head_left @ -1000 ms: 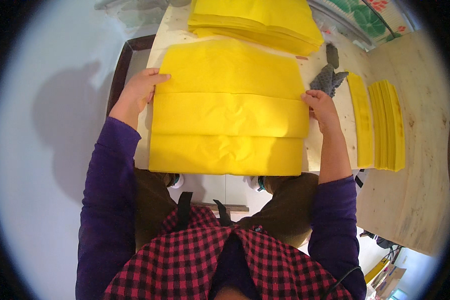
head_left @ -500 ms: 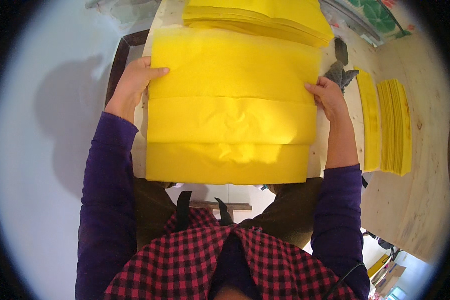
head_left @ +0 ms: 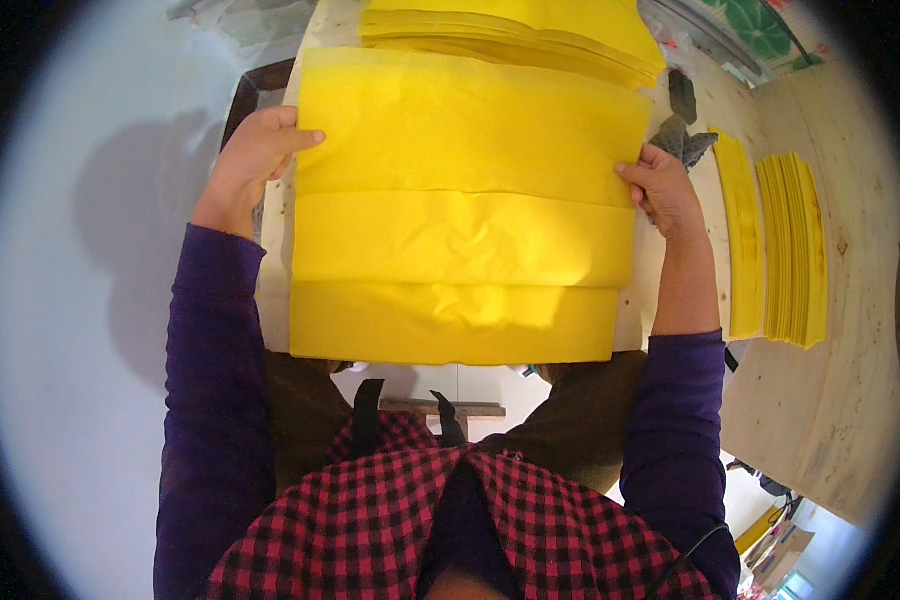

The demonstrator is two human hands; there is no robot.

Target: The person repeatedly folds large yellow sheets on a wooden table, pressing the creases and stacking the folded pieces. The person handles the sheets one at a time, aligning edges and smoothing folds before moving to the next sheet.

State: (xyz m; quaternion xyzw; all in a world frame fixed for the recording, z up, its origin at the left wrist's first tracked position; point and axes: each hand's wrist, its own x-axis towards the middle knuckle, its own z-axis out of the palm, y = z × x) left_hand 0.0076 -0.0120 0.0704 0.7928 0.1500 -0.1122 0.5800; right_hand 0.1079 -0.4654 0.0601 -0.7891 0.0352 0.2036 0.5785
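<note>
A wide yellow fabric sheet (head_left: 460, 135) spreads in front of me, with two horizontal edges or folds crossing its nearer half. Its front border hangs level with my knees. At the left border, my left hand (head_left: 253, 160) pinches the cloth, thumb on top and fingers underneath. My right hand (head_left: 668, 190) grips the opposite border in the same way, slightly nearer to me. Just beyond the sheet's thin far edge lies a thick stack of yellow fabric (head_left: 530, 40).
To the right, a yellow folded strip (head_left: 738, 235) lies beside a pile of narrow folded yellow pieces (head_left: 793, 250) on the wooden table (head_left: 850, 300). A crumpled grey cloth (head_left: 682, 142) and a small dark object (head_left: 682, 96) sit near my right hand. A white wall (head_left: 50, 330) rises at left.
Both hands still hold the sheet's side borders. My left hand has shifted slightly left and up; the sheet's far edge has moved a little farther away.
</note>
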